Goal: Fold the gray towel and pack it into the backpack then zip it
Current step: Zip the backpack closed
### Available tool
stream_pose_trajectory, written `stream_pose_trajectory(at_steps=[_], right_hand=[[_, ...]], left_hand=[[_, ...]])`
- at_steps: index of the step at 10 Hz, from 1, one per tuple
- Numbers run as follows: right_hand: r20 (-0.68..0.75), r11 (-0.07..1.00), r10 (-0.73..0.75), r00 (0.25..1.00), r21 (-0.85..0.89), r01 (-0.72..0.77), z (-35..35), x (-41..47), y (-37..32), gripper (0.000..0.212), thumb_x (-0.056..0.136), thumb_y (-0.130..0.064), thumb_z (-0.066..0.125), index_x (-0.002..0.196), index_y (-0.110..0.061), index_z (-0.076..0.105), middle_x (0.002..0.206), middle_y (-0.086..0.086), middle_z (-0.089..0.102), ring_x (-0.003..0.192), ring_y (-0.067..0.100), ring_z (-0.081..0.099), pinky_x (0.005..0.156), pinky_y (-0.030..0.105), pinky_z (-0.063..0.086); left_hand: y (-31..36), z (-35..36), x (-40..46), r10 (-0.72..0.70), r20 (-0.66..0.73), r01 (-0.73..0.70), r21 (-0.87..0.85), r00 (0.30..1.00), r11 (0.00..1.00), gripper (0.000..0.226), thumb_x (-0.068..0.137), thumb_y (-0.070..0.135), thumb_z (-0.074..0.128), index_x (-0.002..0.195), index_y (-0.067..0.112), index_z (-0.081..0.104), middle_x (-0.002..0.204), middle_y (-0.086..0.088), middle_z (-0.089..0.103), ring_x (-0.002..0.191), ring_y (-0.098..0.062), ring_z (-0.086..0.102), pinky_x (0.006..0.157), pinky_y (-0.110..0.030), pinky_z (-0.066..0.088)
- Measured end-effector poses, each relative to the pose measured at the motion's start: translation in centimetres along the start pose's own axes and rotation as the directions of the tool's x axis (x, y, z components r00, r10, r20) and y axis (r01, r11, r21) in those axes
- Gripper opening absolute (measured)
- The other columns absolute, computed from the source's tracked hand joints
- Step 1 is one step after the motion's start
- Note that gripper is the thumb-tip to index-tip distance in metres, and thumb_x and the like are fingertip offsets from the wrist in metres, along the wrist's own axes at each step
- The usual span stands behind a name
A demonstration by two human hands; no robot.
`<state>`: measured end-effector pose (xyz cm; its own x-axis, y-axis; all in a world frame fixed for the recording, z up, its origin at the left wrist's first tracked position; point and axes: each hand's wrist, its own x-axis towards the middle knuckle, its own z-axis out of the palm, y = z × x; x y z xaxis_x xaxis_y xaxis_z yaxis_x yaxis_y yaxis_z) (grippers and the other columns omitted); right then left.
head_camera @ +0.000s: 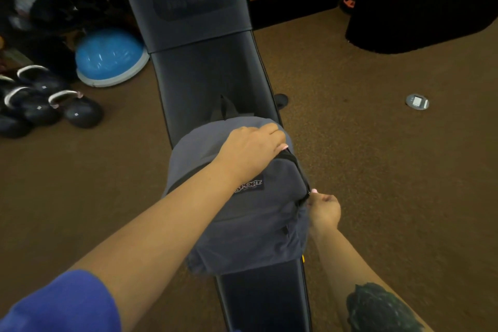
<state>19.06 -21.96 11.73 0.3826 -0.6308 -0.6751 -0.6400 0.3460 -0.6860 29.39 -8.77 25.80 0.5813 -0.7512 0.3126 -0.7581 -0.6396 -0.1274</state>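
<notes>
My left hand presses the top of the backpack on the bench, fingers curled over its crown. My right fingers pinch the zipper pull low on the right side. The open track runs up and away toward my left fingertips. Towel's out of sight, I'd guess inside.

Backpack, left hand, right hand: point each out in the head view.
gray backpack (258,226), head view: on the front panel below the logo patch.
left hand (253,143), head view: on the back of the hand.
right hand (324,210), head view: on the knuckles beside the zipper.
</notes>
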Motion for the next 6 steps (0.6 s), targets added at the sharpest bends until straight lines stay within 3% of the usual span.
stream_pose_trajectory(at_steps=[1,2,3,4,5,6], right_hand=[[0.027,0.986,-0.046,0.999,-0.160,0.049,-0.3,0.5,-1.1,0.029,0.093,-0.025,0.053,0.107,0.000,0.059,0.107,0.021,0.065,0.102,0.036,0.061,0.089,0.039,0.046],[0.066,0.947,-0.080,0.995,-0.305,0.096,-0.6,0.4,-2.1,0.030,0.094,-0.028,0.050,0.111,-0.005,0.056,0.114,0.016,0.063,0.107,0.034,0.058,0.095,0.041,0.041],[0.074,0.881,-0.103,0.992,-0.455,0.126,-1.3,-0.1,-3.0,0.028,0.097,-0.033,0.045,0.112,-0.011,0.052,0.117,0.011,0.063,0.113,0.033,0.054,0.100,0.042,0.028],[0.147,0.796,-0.153,0.977,-0.567,0.210,-2.6,-1.1,-4.0,0.031,0.099,-0.039,0.039,0.113,-0.013,0.049,0.119,0.011,0.061,0.113,0.031,0.054,0.098,0.039,0.028],[0.203,0.707,-0.219,0.954,-0.641,0.299,-3.5,-1.4,-5.0,0.040,0.098,-0.043,0.037,0.120,-0.011,0.048,0.126,0.012,0.056,0.117,0.033,0.050,0.098,0.043,0.030],[0.254,0.572,-0.360,0.898,-0.700,0.428,-4.5,-2.8,-6.9,0.048,0.098,-0.044,0.036,0.130,-0.009,0.044,0.136,0.013,0.047,0.126,0.034,0.042,0.101,0.047,0.031]], left_hand=[[0.1,0.0,0.1,-0.006,0.022,0.006,-0.002,1.000,1.000,0.017,0.084,0.029,0.067,0.074,0.015,0.064,0.069,0.000,0.059,0.044,-0.016,0.055,0.041,-0.020,0.022],[0.2,-0.1,0.3,-0.016,0.018,0.016,0.003,1.000,1.000,0.017,0.083,0.030,0.067,0.074,0.015,0.065,0.068,0.000,0.060,0.046,-0.017,0.056,0.043,-0.021,0.024],[0.4,0.0,0.4,-0.041,0.026,0.041,0.008,0.999,0.999,0.025,0.088,0.030,0.051,0.074,0.016,0.065,0.066,0.000,0.060,0.050,-0.019,0.059,0.049,-0.025,0.026],[0.8,-0.9,0.2,-0.102,0.028,0.102,0.007,0.994,0.995,0.039,0.090,0.033,0.033,0.077,0.018,0.066,0.068,0.002,0.061,0.056,-0.019,0.061,0.052,-0.027,0.030],[0.3,-2.3,-0.3,-0.191,0.111,0.197,-0.046,0.975,0.979,0.047,0.092,0.040,0.024,0.094,0.020,0.066,0.090,0.001,0.065,0.079,-0.021,0.063,0.063,-0.033,0.041],[-0.5,-4.6,-1.4,-0.322,0.139,0.331,-0.044,0.937,0.943,0.043,0.094,0.042,0.029,0.118,0.022,0.059,0.120,0.001,0.059,0.107,-0.021,0.057,0.086,-0.038,0.043]])
